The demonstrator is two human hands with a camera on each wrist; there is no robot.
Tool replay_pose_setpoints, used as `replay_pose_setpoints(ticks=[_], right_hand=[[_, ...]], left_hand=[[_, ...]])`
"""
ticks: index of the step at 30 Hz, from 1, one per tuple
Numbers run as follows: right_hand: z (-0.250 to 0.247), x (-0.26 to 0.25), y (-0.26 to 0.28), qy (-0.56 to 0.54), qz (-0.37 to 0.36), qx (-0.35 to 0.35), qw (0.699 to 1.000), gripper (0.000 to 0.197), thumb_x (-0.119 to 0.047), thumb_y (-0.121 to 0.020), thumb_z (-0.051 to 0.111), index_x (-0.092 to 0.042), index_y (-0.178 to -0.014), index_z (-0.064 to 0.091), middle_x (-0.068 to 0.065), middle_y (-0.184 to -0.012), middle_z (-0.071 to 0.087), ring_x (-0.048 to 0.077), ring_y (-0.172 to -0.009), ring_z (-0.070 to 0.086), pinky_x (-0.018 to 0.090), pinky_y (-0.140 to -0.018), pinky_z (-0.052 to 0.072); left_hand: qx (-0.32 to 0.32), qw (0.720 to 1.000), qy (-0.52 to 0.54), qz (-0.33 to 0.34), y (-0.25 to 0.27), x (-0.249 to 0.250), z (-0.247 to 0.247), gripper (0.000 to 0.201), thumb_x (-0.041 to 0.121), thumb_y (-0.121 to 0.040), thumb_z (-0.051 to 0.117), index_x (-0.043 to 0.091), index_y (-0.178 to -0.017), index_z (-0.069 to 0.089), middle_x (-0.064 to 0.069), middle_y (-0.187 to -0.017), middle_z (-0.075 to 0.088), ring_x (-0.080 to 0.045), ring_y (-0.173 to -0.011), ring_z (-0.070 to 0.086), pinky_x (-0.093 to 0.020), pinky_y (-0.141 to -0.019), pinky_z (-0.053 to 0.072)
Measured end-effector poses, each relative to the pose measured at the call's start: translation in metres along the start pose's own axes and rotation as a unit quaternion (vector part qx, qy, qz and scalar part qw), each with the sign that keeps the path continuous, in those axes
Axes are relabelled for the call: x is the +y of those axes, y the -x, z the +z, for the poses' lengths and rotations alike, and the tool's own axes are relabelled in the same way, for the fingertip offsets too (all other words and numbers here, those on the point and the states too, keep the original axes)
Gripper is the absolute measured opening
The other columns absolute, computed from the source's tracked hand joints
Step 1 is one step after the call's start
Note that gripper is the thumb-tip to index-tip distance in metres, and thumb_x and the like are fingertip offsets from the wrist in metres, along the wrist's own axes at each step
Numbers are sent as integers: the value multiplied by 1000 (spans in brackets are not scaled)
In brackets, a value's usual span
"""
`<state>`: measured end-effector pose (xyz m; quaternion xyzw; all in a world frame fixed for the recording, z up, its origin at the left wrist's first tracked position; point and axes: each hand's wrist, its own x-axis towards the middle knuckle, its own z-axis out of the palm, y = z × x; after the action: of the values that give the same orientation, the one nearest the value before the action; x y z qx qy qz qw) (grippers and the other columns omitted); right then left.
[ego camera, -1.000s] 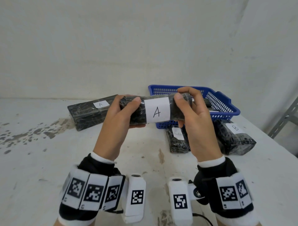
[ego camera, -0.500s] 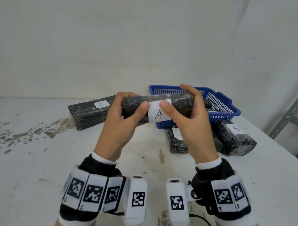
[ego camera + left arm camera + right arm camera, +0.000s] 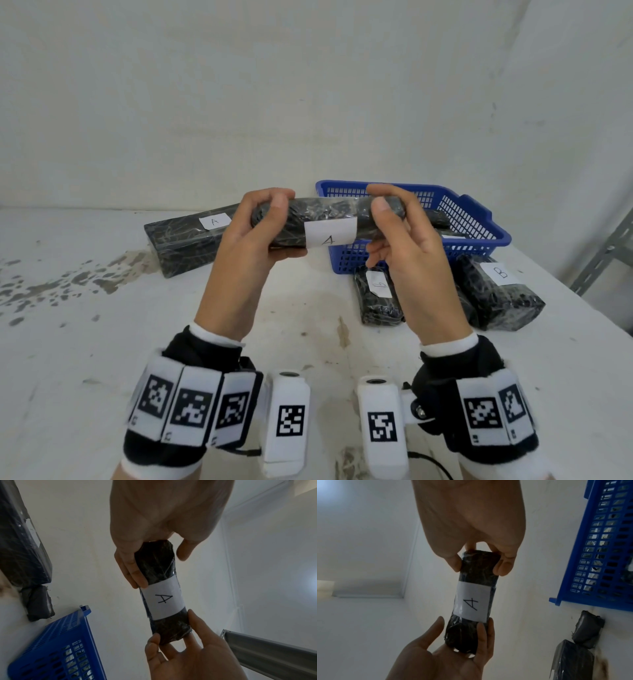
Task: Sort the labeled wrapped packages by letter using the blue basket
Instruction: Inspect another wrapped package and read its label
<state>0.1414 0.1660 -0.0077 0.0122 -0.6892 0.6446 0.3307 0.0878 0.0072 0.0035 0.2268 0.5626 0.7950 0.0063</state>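
Observation:
A black wrapped package (image 3: 325, 219) with a white label marked A (image 3: 329, 233) is held level above the table, in front of the blue basket (image 3: 479, 222). My left hand (image 3: 274, 229) grips its left end with thumb on top and fingers below. My right hand (image 3: 380, 224) pinches its right end. The left wrist view has the package (image 3: 163, 595) between my left hand (image 3: 154, 555) and the right fingers (image 3: 190, 616). Seen from the right wrist, the package (image 3: 474, 601) runs from my right hand (image 3: 479, 562) to my left.
A long package labeled A (image 3: 185, 240) lies at the back left of the white table (image 3: 102, 342). In front of the basket lie a package labeled B (image 3: 496, 294) and a smaller labeled one (image 3: 375, 298). A dark package shows inside the basket. A grey metal rack (image 3: 609, 253) stands far right.
Both hands have rolled the package, so its A label has turned from facing me squarely to the lower front side. The thumbs have shifted up onto the top of the package.

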Motion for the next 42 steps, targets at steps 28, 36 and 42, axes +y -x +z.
replay_pose_setpoints(ticks=[28,36,42], right_hand=[[9,-3,8,6,11,37,999,61,-43,-67,81,-25,-121,59,0,-118,69,11,-104,69,28,-89,57],[15,-6,11,-43,7,23,999,71,-32,-74,77,-25,-138,50,1,-127,64,10,-109,68,31,-95,56],[8,-6,7,-59,33,9,998,70,-27,-90,70,-29,-152,37,-8,-103,67,0,-79,60,21,-80,52]], left_hand=[[20,998,-48,-28,3,-3,0,73,38,-63,74,16,-129,53,-8,-111,68,-20,-86,72,-28,-71,57],[26,998,-42,-50,1,-3,-2,68,15,-69,82,24,-129,49,-11,-117,67,-24,-105,67,-32,-92,52],[-1,999,15,-50,2,1,-2,63,15,-84,66,21,-139,38,-10,-115,67,-27,-91,71,-30,-74,58]])
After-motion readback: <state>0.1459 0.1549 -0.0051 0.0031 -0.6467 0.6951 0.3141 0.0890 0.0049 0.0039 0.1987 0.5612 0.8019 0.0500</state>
